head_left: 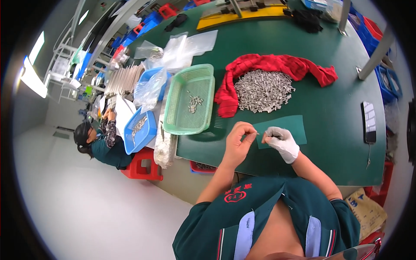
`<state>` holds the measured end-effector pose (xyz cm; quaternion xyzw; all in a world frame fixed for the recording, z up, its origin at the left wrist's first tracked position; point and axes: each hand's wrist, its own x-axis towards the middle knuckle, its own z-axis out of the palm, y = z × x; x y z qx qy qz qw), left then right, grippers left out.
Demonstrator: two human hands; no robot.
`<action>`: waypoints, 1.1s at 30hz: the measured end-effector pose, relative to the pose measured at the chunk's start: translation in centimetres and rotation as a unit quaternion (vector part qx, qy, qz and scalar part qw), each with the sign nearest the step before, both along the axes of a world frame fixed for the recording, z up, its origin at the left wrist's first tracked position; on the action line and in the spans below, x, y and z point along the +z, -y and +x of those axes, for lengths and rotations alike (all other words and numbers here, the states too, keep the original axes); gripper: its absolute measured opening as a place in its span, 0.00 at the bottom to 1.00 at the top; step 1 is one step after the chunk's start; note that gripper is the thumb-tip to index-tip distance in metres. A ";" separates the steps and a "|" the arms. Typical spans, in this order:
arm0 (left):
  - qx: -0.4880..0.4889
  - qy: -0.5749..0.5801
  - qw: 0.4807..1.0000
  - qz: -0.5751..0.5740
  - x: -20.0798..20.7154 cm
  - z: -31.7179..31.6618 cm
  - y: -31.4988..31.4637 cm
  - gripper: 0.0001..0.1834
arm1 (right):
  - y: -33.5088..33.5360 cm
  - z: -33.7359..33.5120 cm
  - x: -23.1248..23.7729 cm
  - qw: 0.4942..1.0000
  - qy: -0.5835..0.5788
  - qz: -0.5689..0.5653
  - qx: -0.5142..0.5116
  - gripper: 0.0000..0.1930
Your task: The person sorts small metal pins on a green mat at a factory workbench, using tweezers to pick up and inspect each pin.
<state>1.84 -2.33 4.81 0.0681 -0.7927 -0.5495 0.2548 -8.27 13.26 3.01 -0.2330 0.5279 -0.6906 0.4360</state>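
Note:
Above a green mat (294, 130) at the table's near edge, my two hands come close together, fingertips almost meeting. My bare left hand (238, 144) pinches a tiny metal piece between thumb and forefinger, its tip just showing. My right hand (284, 144) wears a white glove with bare fingertips showing. Its fingers are curled together, and what they hold, if anything, is too small to make out. Just beyond lies a heap of small silvery metal cylinders (264, 91), bordered by a crumpled red cloth (277, 62). Left of it, a green plastic basket (172, 110) holds several similar pieces.
A phone (369, 123) lies at the right. Blue trays (149, 135) and clear plastic bags (180, 50) crowd the left side. Metal posts (377, 54) rise from the table's right edge. A co-worker (102, 141) sits at the far left near a red stool (145, 164).

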 end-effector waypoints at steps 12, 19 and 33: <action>0.329 -0.007 0.924 -0.195 1.7 -0.6 7.7 0.04 | -0.2 0.0 0.6 0.998 0.035 -0.013 -0.045 0.07; 0.120 0.050 0.973 -0.191 -3.1 -4.7 3.1 0.05 | -0.8 -0.3 0.7 0.999 0.045 -0.015 -0.015 0.10; 0.088 0.120 0.925 -0.350 -5.5 -8.0 3.0 0.07 | -1.0 -0.9 0.7 0.998 0.058 -0.018 0.002 0.08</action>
